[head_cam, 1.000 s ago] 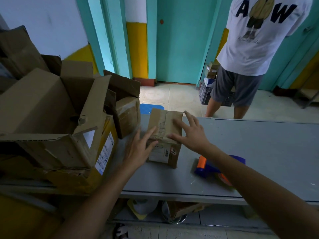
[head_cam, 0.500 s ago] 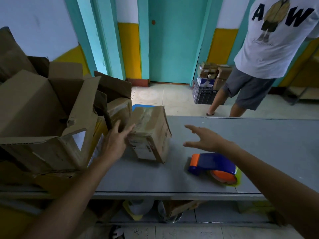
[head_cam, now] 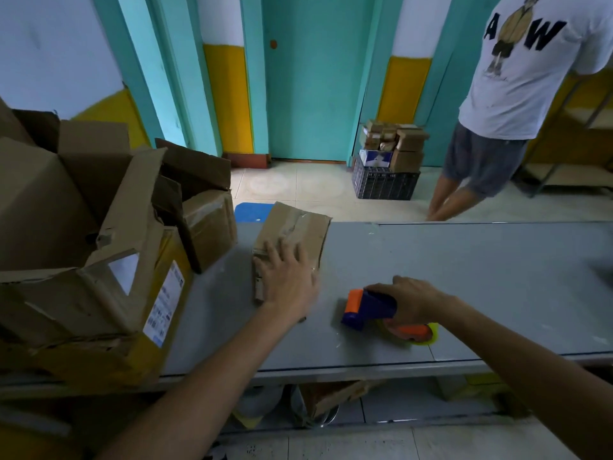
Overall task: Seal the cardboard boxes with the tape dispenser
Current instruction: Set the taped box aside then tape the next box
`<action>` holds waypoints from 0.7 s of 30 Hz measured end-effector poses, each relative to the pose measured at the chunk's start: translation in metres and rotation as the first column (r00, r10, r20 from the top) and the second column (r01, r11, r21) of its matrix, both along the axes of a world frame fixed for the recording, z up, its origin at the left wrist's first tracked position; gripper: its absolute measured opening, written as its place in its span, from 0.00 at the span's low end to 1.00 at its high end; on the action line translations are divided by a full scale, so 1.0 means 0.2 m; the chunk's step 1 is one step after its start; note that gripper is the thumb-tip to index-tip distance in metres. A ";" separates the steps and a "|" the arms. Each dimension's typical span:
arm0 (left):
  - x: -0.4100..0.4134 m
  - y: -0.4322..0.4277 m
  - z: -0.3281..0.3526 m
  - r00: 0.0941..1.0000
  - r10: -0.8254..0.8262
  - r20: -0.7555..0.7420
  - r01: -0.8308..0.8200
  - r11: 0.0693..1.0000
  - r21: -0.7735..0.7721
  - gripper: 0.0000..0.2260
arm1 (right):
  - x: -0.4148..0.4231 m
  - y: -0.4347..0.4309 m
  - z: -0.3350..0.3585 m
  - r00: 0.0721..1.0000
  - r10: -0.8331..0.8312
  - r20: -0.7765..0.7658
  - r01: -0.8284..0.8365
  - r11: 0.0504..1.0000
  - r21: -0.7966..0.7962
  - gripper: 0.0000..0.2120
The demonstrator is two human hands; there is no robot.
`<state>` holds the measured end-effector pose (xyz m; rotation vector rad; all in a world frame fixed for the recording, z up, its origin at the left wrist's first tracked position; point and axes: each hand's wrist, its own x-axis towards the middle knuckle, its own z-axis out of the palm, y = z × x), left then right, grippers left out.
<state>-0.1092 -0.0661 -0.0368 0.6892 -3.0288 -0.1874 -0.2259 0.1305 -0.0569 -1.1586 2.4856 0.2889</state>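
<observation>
Pickup step: our left hand (head_cam: pixel 288 281) presses flat on the small box (head_cam: pixel 292 234); just right of the box, our right hand (head_cam: pixel 409 302) grips the tape dispenser (head_cam: pixel 371 308), next lifting it to the seam.

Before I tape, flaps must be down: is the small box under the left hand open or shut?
Shut. The small box has a flat top, old tape along it; the left hand rests on it.

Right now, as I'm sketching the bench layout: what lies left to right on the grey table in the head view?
First the pile of torn brown cardboard boxes → small brown taped cardboard box, under the left hand → blue-and-orange tape dispenser, gripped by the right hand.
</observation>
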 end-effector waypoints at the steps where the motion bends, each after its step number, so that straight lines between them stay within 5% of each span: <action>1: 0.01 -0.05 -0.01 0.998 -0.050 -0.036 0.050 0.999 0.005 0.27 | -0.01 0.00 0.01 1.000 -0.002 0.018 0.002 1.000 -0.005 0.35; 5: 0.10 -0.33 0.00 0.962 -0.237 -0.133 0.235 0.971 -0.035 0.32 | -0.02 -0.02 0.04 0.999 0.044 0.020 -0.044 0.999 0.031 0.40; 11: 0.14 -0.36 0.09 0.989 -0.144 -0.035 0.146 0.987 0.066 0.23 | -0.03 -0.08 0.08 0.991 0.131 -0.015 -0.129 0.989 0.073 0.37; 14: 0.11 -0.29 0.10 0.999 -0.051 0.016 0.047 0.981 0.187 0.32 | -0.01 -0.11 0.09 0.983 0.179 -0.051 -0.172 0.979 0.112 0.37; 17: 0.11 -0.22 0.11 0.999 -0.001 0.047 0.000 1.000 0.026 0.49 | 0.00 -0.12 0.22 0.973 0.212 -0.087 -0.202 0.973 0.109 0.37; 21: 0.12 -0.12 0.07 0.991 -0.133 -0.013 0.134 0.986 0.097 0.38 | -0.05 -0.07 0.54 0.964 0.185 -0.189 -0.181 0.983 0.035 0.39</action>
